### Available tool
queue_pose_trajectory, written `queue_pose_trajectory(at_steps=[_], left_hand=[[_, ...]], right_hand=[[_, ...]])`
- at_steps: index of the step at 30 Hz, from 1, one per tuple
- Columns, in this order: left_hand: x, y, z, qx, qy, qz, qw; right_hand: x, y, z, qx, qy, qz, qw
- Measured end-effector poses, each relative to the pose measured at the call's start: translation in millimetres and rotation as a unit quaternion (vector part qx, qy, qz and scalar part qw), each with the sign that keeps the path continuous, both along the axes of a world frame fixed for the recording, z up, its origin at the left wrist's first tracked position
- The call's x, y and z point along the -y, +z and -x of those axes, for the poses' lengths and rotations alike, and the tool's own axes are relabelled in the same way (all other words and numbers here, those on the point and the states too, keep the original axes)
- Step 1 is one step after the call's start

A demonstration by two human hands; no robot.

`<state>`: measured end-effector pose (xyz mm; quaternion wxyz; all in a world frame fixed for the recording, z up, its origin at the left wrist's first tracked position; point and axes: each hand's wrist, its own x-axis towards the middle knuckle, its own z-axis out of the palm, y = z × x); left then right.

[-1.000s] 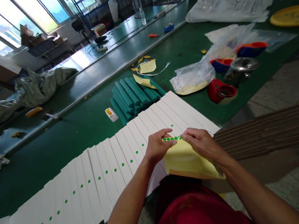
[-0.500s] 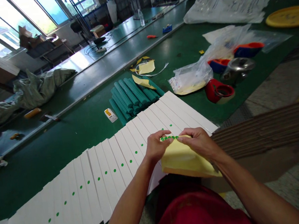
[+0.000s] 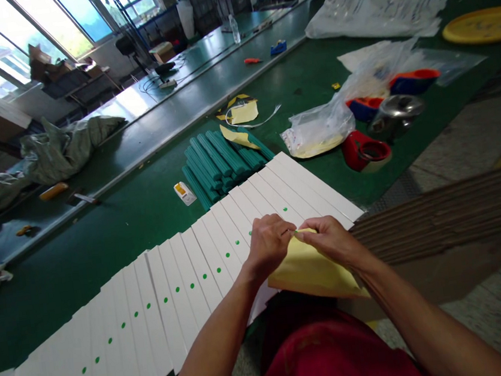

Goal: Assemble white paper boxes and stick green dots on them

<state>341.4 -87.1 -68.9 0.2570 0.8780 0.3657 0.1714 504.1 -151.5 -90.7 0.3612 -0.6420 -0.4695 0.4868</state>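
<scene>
My right hand [image 3: 332, 238] grips a yellow backing sheet [image 3: 311, 265] of green dot stickers by its upper edge, thumb on top. At that same edge, the fingertips of my left hand [image 3: 267, 243] are pinched together, meeting my right thumb. A speck of green shows between them, on a green dot sticker [image 3: 296, 231]; my left hand hides the other stickers on the sheet's edge. Beneath and to the left, white flat boxes [image 3: 175, 323] lie overlapped in a long slanting row. Most bear one green dot; the rightmost ones show none.
Beyond the row lie a stack of green ribbed rods [image 3: 217, 158] and a small white-and-yellow packet [image 3: 185, 193]. To the right are a plastic bag [image 3: 321, 131], a red tape dispenser [image 3: 366, 150] and folded brown cardboard [image 3: 452, 213] beside the green table [image 3: 142, 188].
My left hand has turned and slid right along the sheet's edge, its fingers closing in a pinch by my right thumb and covering the row of green dots. My right hand stays in place.
</scene>
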Motion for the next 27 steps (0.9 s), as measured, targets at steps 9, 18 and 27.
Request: queue_pose_trajectory(at_steps=[9,18,27], left_hand=[[0.8,-9.8,-3.2,-0.028,-0.043,-0.08,0.995],[-1.5,-18.0,-9.0,0.046,-0.069,-0.041,0.996],[-49.5,-45.3,-50.5,0.01,0.079,0.093,0.992]], right_hand=[[1.5,-6.6,-3.1,-0.024,0.003,-0.006,1.0],[3.5,-12.0,-7.8,-0.058,-0.037,0.024,0.997],[13.8,-22.7,-22.9,-0.025,-0.031,0.018,0.999]])
